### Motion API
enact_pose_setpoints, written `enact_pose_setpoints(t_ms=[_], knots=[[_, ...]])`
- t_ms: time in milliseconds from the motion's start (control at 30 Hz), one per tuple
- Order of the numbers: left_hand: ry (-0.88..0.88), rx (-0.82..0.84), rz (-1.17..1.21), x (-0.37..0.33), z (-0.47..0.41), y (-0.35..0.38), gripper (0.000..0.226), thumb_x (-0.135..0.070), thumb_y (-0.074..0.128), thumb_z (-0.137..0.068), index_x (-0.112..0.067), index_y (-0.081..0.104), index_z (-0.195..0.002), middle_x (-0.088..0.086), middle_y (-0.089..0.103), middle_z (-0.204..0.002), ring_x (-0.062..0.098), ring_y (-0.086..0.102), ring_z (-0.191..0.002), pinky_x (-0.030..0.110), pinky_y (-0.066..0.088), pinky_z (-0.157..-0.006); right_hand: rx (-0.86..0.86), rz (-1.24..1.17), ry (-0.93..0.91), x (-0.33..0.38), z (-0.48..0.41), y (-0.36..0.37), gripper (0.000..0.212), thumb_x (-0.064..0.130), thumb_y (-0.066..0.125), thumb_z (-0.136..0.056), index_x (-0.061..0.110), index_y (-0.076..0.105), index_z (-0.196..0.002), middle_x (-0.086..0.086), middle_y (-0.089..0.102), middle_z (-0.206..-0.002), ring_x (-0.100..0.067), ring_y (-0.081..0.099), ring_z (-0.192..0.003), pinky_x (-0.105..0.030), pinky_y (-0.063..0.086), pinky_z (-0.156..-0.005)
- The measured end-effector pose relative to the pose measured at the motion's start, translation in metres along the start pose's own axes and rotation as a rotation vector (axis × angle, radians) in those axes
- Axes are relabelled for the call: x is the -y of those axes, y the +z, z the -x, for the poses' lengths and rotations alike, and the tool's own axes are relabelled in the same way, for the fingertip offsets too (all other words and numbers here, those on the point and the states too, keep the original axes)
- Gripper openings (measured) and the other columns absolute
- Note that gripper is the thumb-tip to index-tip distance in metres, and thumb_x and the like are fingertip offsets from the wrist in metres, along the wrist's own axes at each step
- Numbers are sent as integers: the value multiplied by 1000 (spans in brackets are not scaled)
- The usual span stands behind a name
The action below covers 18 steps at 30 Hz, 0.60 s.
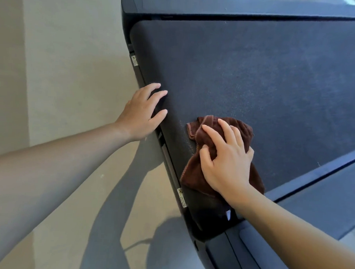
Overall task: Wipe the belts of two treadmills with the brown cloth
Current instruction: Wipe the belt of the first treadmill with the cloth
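Right hand (226,159) clutches the brown cloth (193,173), pressing it to the belt (256,76). Left hand (140,116) — fingers straight — braces the edge.

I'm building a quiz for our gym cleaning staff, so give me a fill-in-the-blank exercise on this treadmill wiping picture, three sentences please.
1. The right hand grips a bunched ____ cloth.
2. The cloth lies on the dark ____ of the treadmill.
3. The left hand rests with straight fingers on the treadmill's edge and holds ____.

Missing words: brown; belt; nothing.
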State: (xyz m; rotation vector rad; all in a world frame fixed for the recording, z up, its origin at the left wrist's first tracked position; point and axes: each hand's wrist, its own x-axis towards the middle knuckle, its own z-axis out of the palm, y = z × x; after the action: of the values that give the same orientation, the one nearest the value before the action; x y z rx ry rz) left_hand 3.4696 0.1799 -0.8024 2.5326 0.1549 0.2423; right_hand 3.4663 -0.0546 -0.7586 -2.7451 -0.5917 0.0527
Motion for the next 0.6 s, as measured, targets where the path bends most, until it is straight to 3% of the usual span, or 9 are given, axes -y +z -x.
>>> enact_pose_setpoints(t_ms=[300, 433, 600], knots=[[-185, -3, -44, 14, 19, -32, 44, -30, 43, -97, -13, 42, -138, 8, 32, -147, 26, 25, -137, 38, 19, -112, 67, 8, -197, 18, -38, 5, 44, 43, 44, -93, 38, 42, -136, 5, 26, -153, -20, 15, -142, -59, 11, -111], [-131, -60, 9, -10, 8, -32, 42, -25, 44, -97, -9, 44, -137, 10, 33, -146, 26, 26, -137, 33, 17, -112, 86, 7, -250, 2, 0, -2, 45, 45, 43, -93, 38, 41, -137, 5, 26, -153, -22, 14, -142, -58, 13, -111], [21, -38, 68, -53, -12, -15, 42, -24, 44, -97, -10, 44, -137, 8, 33, -147, 24, 26, -137, 26, 15, -110, 44, -12, -185, -38, 36, -15, 45, 47, 38, -90, 39, 44, -134, 7, 30, -151, -19, 19, -142, -56, 17, -109]])
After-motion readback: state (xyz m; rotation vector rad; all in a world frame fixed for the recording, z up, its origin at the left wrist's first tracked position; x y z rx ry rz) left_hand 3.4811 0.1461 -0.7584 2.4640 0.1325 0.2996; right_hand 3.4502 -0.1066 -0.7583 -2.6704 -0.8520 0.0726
